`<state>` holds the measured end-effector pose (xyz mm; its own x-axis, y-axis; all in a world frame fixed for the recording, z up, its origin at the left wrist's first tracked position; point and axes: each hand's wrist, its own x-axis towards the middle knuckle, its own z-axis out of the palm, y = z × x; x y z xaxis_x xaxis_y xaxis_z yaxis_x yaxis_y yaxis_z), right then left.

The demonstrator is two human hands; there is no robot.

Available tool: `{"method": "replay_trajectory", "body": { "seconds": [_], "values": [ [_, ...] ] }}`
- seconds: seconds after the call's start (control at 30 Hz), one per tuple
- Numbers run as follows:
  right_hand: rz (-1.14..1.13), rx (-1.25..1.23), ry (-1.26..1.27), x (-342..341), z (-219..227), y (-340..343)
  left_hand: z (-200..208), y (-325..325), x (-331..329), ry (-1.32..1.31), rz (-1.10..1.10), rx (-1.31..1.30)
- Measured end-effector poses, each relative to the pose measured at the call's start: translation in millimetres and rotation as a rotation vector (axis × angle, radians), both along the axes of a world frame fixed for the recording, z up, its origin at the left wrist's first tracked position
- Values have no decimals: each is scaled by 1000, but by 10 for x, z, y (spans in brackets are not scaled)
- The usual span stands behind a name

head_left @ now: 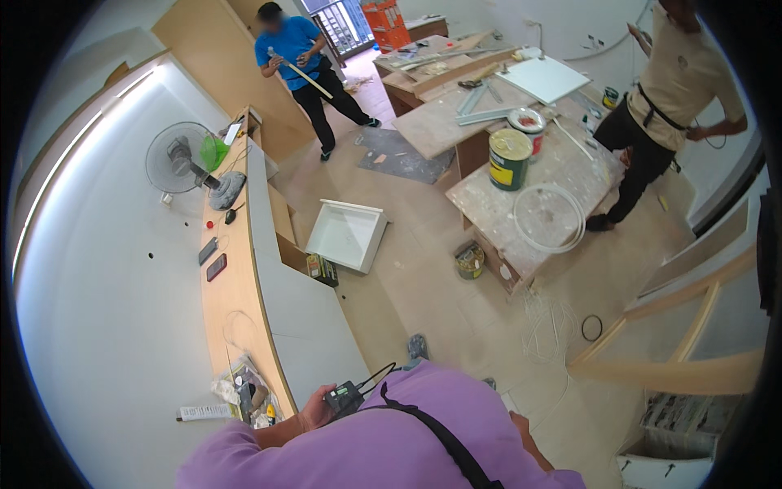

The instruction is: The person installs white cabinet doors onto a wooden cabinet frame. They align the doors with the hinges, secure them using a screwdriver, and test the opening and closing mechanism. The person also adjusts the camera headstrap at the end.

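In my left hand (pixel 314 410) is a small black electronic box (pixel 345 397) with a little lit display, held close to my body. My fingers are closed around it, and a black cable (pixel 380 374) loops from its end toward my purple shirt. A black strap (pixel 444 432) crosses the shirt. My right hand (pixel 520 421) hangs low at my right side. Only a bit of it shows past the shirt, and its fingers are hidden.
A wooden counter (pixel 236 293) with phones and a fan (pixel 183 163) runs along the left. A white drawer (pixel 346 235) lies on the floor. Paint buckets (pixel 509 159) stand on a messy worktable (pixel 472 196). Two people stand farther off; one in blue (pixel 289 49) holds a long strip.
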<state>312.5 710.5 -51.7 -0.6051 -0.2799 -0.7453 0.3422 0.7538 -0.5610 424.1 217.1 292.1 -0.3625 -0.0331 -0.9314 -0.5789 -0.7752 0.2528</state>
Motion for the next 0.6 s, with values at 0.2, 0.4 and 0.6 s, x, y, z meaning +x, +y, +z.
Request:
{"method": "replay_trajectory", "body": {
  "seconds": [0.2, 0.4, 0.6],
  "values": [
    [258, 217, 274, 128, -425, -247, -550, -790, 196, 41, 77, 35],
    [-76, 171, 45, -368, -322, -1249, -856, -1503, 264, 164, 144, 69],
    [344, 200, 384, -1170, 117, -2007, -867, -2027, 464, 309, 350, 322]
  ]
}}
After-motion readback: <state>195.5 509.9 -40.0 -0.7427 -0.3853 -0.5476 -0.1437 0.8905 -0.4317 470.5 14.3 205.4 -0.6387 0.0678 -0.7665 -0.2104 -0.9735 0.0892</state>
